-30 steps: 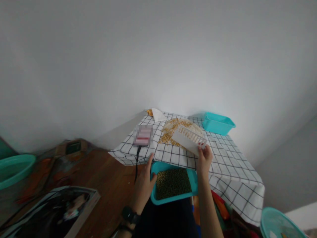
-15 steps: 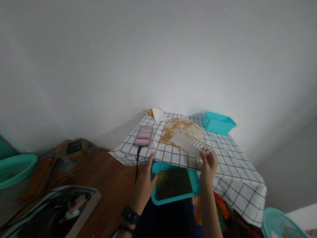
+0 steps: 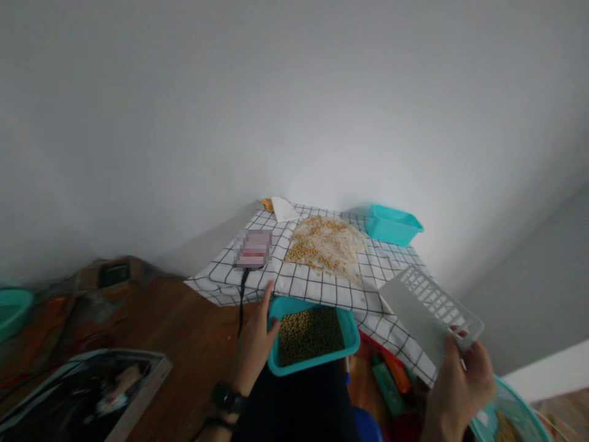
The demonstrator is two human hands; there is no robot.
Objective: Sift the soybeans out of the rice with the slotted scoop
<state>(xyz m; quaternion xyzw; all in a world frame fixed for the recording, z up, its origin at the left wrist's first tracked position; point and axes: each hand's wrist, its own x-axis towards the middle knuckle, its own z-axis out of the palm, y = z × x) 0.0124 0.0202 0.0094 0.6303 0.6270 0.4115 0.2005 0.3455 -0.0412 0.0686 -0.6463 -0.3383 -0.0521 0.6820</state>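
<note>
My left hand is at the left side of a turquoise plastic tub, its thumb over the rim and its index finger stretched along the outside. Dark green beans fill most of the tub, with yellowish soybeans at its left. My right hand is closed on one end of a white slotted plastic tray, held tilted in the air beyond the table's right front edge. On the checked cloth, more soybeans lie scattered over a thin, pale sheet.
A second turquoise tub stands at the table's back right. A pixelated device with a black strap lies on the left. A turquoise basket is below my right hand. An open box sits on the floor at left.
My right hand has carried the slotted tray from above the soybeans to the right, off the table edge near the basket. My left hand stays at the tub. The view has shifted slightly right.
</note>
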